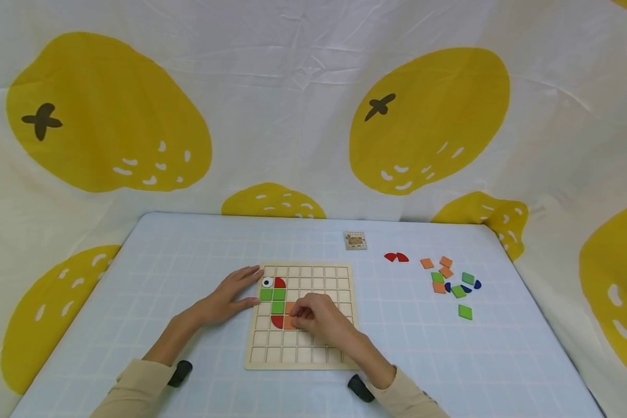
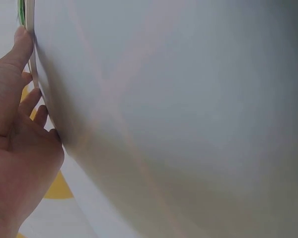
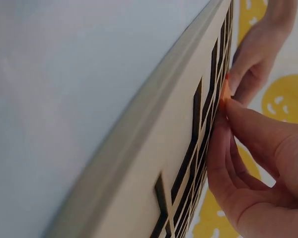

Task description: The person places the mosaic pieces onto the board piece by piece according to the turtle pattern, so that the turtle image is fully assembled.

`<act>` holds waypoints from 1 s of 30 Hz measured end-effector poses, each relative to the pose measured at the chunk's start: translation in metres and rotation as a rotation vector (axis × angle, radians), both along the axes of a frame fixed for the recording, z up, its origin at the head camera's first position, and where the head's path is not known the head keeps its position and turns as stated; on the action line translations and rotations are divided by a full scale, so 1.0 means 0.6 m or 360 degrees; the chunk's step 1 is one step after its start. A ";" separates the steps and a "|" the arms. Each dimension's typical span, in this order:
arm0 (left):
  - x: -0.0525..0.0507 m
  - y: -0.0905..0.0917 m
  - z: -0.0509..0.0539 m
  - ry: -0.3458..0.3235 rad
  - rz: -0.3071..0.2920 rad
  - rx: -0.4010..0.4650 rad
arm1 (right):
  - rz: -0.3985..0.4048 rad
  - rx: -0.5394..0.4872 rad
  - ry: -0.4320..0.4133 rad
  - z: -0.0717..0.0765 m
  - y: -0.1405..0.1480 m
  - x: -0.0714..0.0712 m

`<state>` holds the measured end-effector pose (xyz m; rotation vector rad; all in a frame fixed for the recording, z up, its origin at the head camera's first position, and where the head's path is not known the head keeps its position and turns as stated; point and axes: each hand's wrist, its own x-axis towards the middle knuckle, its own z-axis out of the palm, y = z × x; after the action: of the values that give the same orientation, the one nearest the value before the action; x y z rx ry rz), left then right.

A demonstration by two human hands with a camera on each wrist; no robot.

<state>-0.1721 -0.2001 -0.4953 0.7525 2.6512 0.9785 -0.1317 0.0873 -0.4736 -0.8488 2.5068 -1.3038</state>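
Note:
A wooden grid board [image 1: 303,355] lies on the table. On its left part sit a round eye tile [image 1: 267,283], red quarter-round tiles [image 1: 277,321], several green square tiles [image 1: 278,307] and orange squares [image 1: 289,307]. My right hand [image 1: 321,318] is over the middle of the board, thumb and fingertips pinching an orange square tile [image 1: 289,323] beside the lower red piece. From the right wrist view, that orange tile [image 3: 226,92] is tilted at the fingertips, mostly hidden. Along the board's left edge my left hand [image 1: 224,299] rests with fingers extended, its thumb touching the rim.
To the right lie loose orange squares [image 1: 426,263], green squares [image 1: 465,312] and small blue rounded pieces [image 1: 478,284]. Two red pieces [image 1: 397,257] sit nearer the middle, close to a small picture card [image 1: 355,241]. A lemon-patterned curtain [image 1: 282,116] hangs behind the table.

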 end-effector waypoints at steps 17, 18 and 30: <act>0.002 0.001 0.002 0.0004 0.0008 -0.0007 | -0.0012 0.0007 0.0028 0.000 0.025 -0.008; 0.001 0.000 0.002 0.0007 0.0006 -0.0006 | -0.0026 0.0005 0.0017 0.000 0.028 -0.009; 0.000 -0.001 0.007 -0.0021 -0.0018 0.0020 | -0.0134 0.0018 0.0080 0.000 0.079 -0.026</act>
<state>-0.1721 -0.2007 -0.4910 0.7603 2.6293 0.9945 -0.1471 0.1347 -0.4735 -0.7910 2.6123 -1.3084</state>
